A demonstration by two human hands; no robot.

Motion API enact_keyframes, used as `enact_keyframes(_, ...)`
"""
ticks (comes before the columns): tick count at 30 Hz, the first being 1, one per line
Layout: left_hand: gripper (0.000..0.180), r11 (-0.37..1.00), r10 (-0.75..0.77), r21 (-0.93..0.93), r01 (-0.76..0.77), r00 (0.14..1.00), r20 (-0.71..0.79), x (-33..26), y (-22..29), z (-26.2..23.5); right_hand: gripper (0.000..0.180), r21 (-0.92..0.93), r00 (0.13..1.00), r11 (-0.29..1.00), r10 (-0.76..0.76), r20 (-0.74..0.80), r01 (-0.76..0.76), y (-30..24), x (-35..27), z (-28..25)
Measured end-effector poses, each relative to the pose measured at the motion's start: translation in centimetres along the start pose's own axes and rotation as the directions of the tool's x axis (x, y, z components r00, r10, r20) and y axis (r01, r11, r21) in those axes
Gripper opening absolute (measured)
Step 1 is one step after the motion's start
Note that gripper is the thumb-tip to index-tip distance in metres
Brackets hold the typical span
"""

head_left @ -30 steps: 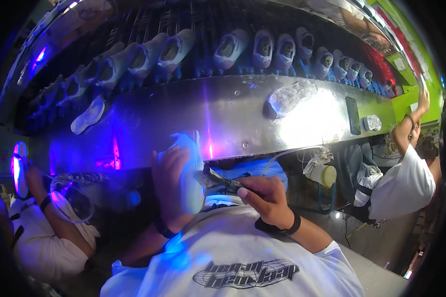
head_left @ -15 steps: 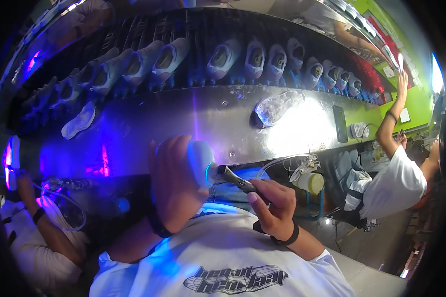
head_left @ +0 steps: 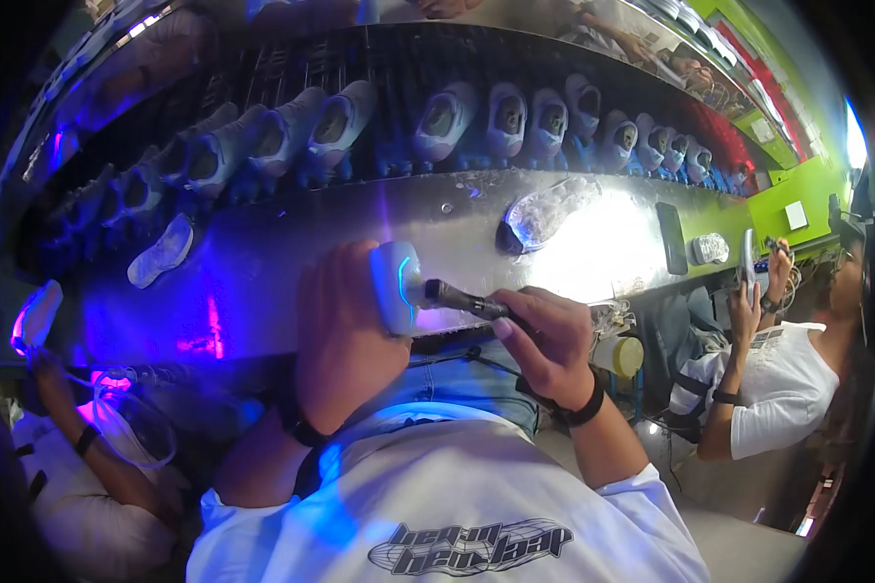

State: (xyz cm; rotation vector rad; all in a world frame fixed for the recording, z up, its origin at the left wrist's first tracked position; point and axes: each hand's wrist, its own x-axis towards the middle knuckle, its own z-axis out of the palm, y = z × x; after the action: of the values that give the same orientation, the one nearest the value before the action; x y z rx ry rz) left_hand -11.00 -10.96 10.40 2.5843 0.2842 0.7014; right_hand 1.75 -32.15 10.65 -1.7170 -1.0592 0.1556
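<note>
Head view: a white shoe sole [head_left: 397,288] is held up in the left hand [head_left: 345,335], close before the chest, with its edge turned toward the right hand [head_left: 544,342]. It appears to be raised and tilted this way so that the edge can be reached by the dark pen-like tool [head_left: 467,301] and lit by the violet glow from the left. The left hand's fingers are wrapped firmly around the sole from behind, clamped on it. The right hand is closed around the tool's handle, thumb on top, and the tool's tip is brought against the sole's edge, where a thin bright blue line is seen. Whether the tip actually touches cannot be told for certain.

Beyond both hands a long shiny metal bench [head_left: 292,262] is laid out, and on it, just past the right hand, a clear-looking sole [head_left: 544,209] is lit brightly. A loose pale sole [head_left: 162,253] lies well to the left of the left hand. Farther back, a row of shoes [head_left: 437,121] is stood along a conveyor. To the right, another person [head_left: 778,369] is seated with a sole held up.
</note>
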Motion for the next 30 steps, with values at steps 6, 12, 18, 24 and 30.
enact_keyframes(6, 0.063, 0.996, -0.046, -0.068, 0.050, 0.997, 0.054, 1.1, -1.4, -1.4, 0.023, 0.144, 0.999, 0.989, -0.012, -0.033, 0.017, 1.9, 0.9, 3.5)
enact_keyframes(12, 0.060, 0.986, -0.101, -0.116, 0.119, 0.983, 0.151, 1.6, -3.0, -2.4, 0.022, 0.216, 0.997, 0.976, 0.020, -0.073, -0.004, 3.3, 0.4, 6.5)
enact_keyframes(18, 0.059, 0.977, -0.187, -0.053, 0.208, 0.947, 0.262, 1.3, -4.8, -2.3, 0.022, 0.204, 0.995, 0.977, 0.072, -0.070, -0.056, 4.3, -1.6, 8.1)
enact_keyframes(24, 0.075, 0.880, -0.424, 0.051, 0.473, 0.732, 0.534, 2.6, -4.2, -4.0, 0.021, 0.116, 0.984, 0.980, 0.170, -0.059, -0.162, 4.4, -3.1, 7.7)
enact_keyframes(30, 0.093, 0.915, -0.222, -0.297, 0.272, 0.956, 0.191, -0.1, -6.1, -2.5, 0.022, 0.137, 0.963, 0.957, 0.265, -0.044, -0.257, 2.8, -3.9, 3.6)
